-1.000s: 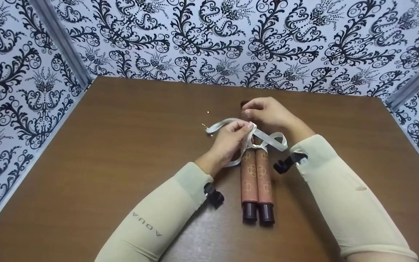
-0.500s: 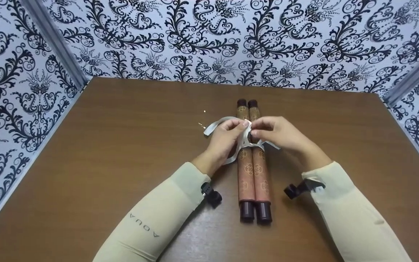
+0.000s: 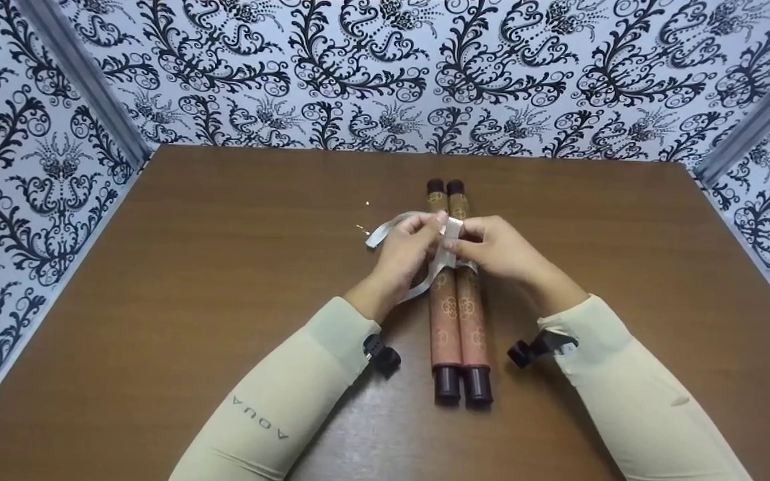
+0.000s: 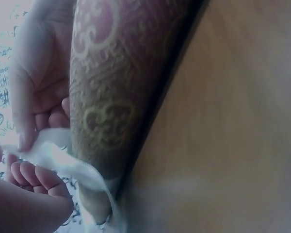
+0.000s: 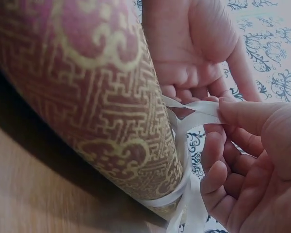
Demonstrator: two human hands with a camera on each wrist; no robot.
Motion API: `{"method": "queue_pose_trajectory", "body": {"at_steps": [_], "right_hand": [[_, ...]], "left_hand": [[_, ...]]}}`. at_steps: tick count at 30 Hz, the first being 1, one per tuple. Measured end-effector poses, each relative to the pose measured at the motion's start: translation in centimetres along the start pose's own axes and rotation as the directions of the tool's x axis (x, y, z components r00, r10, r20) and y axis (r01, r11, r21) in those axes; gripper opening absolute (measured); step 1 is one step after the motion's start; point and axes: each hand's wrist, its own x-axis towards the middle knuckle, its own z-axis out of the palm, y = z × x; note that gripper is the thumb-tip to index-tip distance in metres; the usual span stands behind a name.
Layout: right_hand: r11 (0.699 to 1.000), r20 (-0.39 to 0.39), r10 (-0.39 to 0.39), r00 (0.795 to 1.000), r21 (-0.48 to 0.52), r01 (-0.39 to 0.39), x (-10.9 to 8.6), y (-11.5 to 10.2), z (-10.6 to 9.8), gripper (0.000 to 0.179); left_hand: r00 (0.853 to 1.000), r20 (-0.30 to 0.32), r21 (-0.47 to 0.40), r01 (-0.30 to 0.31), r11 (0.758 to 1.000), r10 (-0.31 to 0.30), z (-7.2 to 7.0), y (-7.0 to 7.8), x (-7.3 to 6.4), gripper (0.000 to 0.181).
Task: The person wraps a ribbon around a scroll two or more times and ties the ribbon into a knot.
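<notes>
A rolled scroll (image 3: 448,321) lies lengthwise on the table as two side-by-side rolls, reddish brown with gold patterns and dark end knobs. A white ribbon (image 3: 452,230) runs around its middle. My left hand (image 3: 395,260) pinches the ribbon just above the rolls. From the other side my right hand (image 3: 502,248) pinches the ribbon between thumb and finger. The right wrist view shows both hands close together on the ribbon (image 5: 199,114), beside the patterned roll (image 5: 106,107). One loose ribbon end lies left of the scroll, beyond my left hand.
The brown wooden table (image 3: 238,267) stretches out on both sides of the scroll. Tiny bright specks (image 3: 363,230) lie on it near the loose ribbon end. Panels with black and white scrollwork (image 3: 371,73) stand along the back and sides.
My right hand has come back from near the scroll's far end to the ribbon and now pinches it beside my left hand. The left hand keeps its pinch near the same place.
</notes>
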Motion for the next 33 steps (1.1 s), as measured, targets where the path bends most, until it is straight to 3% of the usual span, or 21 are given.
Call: {"method": "queue_pose_trajectory", "body": {"at_steps": [4,6,7,9,10,13,14,16,21,24,27,33], "right_hand": [[1.0,-0.01,0.022,1.0,-0.003,-0.022,0.1,0.1,-0.1,0.018],[1.0,-0.011,0.028,1.0,0.001,-0.028,0.1,0.2,-0.1,0.018],[1.0,-0.012,0.03,0.999,0.008,-0.03,0.1,0.2,-0.2,0.017],[0.999,-0.014,0.032,0.999,0.019,-0.032,0.0,0.3,-0.2,0.016],[0.999,-0.014,0.033,0.999,0.023,-0.033,0.0,0.3,-0.2,0.016],[0.999,-0.016,0.036,0.999,0.025,-0.036,0.0,0.3,-0.2,0.016],[0.999,-0.013,0.037,0.999,0.03,-0.037,0.0,0.4,-0.2,0.016],[0.998,-0.006,0.039,0.999,0.045,-0.039,0.1,0.4,-0.2,0.017],[0.997,0.008,0.037,0.999,0.066,-0.037,0.2,0.3,0.0,0.019],[0.998,0.005,0.04,0.999,0.051,-0.041,0.2,0.2,0.0,0.018],[0.998,-0.004,0.053,0.999,0.042,-0.053,0.2,0.2,0.0,0.017],[0.996,-0.015,0.076,0.997,0.041,-0.075,0.2,0.7,-0.2,0.018]], "left_hand": [[0.998,-0.03,0.106,-0.052,0.993,0.055,-0.8,1.1,1.1,0.034],[0.994,-0.033,0.238,-0.091,0.967,0.101,-1.2,1.6,1.8,0.031],[0.992,-0.024,0.325,-0.109,0.939,0.123,-1.4,1.8,2.3,0.028],[0.988,0.018,0.506,-0.141,0.851,0.153,-1.8,2.0,3.1,0.022],[0.986,0.044,0.586,-0.156,0.795,0.16,-1.9,2.0,3.6,0.019],[0.98,0.137,0.746,-0.197,0.636,0.144,-2.3,2.1,4.8,0.02],[0.979,0.157,0.777,-0.204,0.596,0.13,-2.4,2.1,5.1,0.021],[0.979,0.183,0.813,-0.204,0.545,0.093,-2.5,2.2,5.6,0.025],[0.981,0.195,0.857,-0.174,0.485,0.006,-2.6,2.7,6.2,0.031],[0.981,0.195,0.881,-0.175,0.438,0.001,-2.7,2.9,6.1,0.025],[0.982,0.186,0.895,-0.179,0.41,0.024,-3.2,3.1,5.8,0.017],[0.986,0.15,0.886,-0.167,0.432,0.073,-5.3,4.0,4.6,0.015]]}}
